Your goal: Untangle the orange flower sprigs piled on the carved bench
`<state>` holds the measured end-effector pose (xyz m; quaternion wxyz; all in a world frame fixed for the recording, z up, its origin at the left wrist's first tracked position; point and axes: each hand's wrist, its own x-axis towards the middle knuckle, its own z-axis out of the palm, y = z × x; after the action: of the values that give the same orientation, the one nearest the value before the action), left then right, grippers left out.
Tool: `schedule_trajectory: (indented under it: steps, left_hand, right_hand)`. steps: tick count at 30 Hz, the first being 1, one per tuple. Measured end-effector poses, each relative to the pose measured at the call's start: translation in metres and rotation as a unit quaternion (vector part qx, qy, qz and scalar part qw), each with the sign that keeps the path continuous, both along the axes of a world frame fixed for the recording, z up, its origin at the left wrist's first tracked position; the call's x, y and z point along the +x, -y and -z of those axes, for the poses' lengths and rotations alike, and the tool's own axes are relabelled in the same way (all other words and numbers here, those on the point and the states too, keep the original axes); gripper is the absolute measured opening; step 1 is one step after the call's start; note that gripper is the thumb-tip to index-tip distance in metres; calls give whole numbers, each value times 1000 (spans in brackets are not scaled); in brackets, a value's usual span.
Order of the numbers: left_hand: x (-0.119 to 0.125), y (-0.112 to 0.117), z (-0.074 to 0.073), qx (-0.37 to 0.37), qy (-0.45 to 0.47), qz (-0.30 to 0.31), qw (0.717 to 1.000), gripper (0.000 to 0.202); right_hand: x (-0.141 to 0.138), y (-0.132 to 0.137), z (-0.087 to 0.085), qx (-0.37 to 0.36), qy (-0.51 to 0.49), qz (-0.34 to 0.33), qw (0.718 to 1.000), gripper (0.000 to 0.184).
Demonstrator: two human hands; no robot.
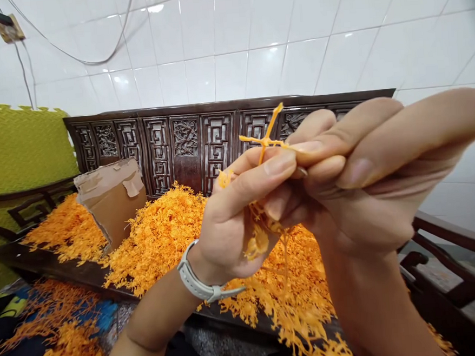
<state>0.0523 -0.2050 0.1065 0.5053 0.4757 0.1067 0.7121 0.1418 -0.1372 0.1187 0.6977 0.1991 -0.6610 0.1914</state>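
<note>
My left hand (240, 216), with a pale strap on its wrist, is closed around an orange branching plastic piece (266, 142). Its cross-shaped thin stem sticks up between thumb and forefinger, and more orange bits (257, 241) hang below the palm. My right hand (354, 159) meets the left one, its thumb and fingers pinched together at one arm of the cross. Part of what the right fingertips grip is hidden behind them. Both hands are raised over a large heap of similar orange pieces (163, 226).
The heap lies on a dark carved wooden bench (188, 168) against a white tiled wall (231, 32). An upright torn cardboard piece (121, 208) splits the heap at left. Orange stems and pieces (70, 341) lie low on the left. A yellow-green foam mat (19, 150) stands at the left.
</note>
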Motion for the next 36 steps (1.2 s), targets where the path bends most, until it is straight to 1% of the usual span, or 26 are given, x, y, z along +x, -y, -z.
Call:
schedule_trajectory:
  steps: [2, 5, 7, 9, 10, 12, 14, 15, 17, 19, 21, 23, 25, 28, 30, 33, 36]
  left_hand:
    - [-1, -1, 0, 1, 9, 47, 999, 39]
    - [-2, -5, 1, 4, 4, 91, 996, 36]
    - [-2, -6, 1, 12, 6, 120, 993, 32]
    - [-3, -7, 1, 18, 17, 134, 991, 27]
    - [-3, -8, 1, 16, 18, 127, 992, 25]
    - [-5, -11, 0, 16, 12, 92, 996, 25]
    - [-7, -15, -1, 32, 2, 59, 998, 25]
    - [-8, -18, -1, 39, -2, 44, 998, 23]
    - [-12, -25, -2, 44, -10, 7, 999, 23]
    - [-17, -32, -4, 31, -21, -41, 998, 29]
    - [-25, -40, -4, 18, -25, -83, 996, 38]
    - [-34, -48, -4, 11, -23, -113, 993, 42]
    - [-45, -55, -4, 7, -24, -136, 990, 44]
    - [-59, -63, -3, -4, -35, -173, 984, 52]
    - [-64, -67, -2, -17, -38, -183, 982, 56]
    - [-63, -74, 1, -31, -54, -201, 978, 51]
    - [-59, -84, 7, -16, -82, -219, 972, 42]
  right_hand:
    - [0, -1, -4, 11, -21, 27, 999, 20]
    - [2, 1, -10, 32, -54, 54, 997, 22]
    - [3, 2, -11, 46, -66, 57, 995, 23]
    - [1, 0, -11, 41, -72, 43, 996, 24]
    - [0, -2, -9, 36, -74, 27, 996, 24]
    - [-5, -8, -7, 20, -70, -10, 997, 22]
    - [-8, -16, -4, -3, -56, -23, 998, 19]
    - [-8, -21, -4, -23, -45, -9, 999, 18]
    - [-5, -30, -3, -77, -27, 43, 996, 13]
    - [0, -40, -4, -117, -15, 100, 988, 7]
    - [5, -50, -4, -132, 13, 146, 980, 15]
    - [7, -57, -3, -131, 53, 188, 972, 23]
    - [6, -62, -1, -133, 94, 217, 963, 27]
    - [0, -65, 2, -128, 139, 247, 950, 29]
    - [-6, -67, 4, -107, 167, 265, 943, 27]
    - [-14, -73, 9, -79, 223, 276, 932, 23]
    - [-23, -81, 15, -95, 262, 256, 926, 16]
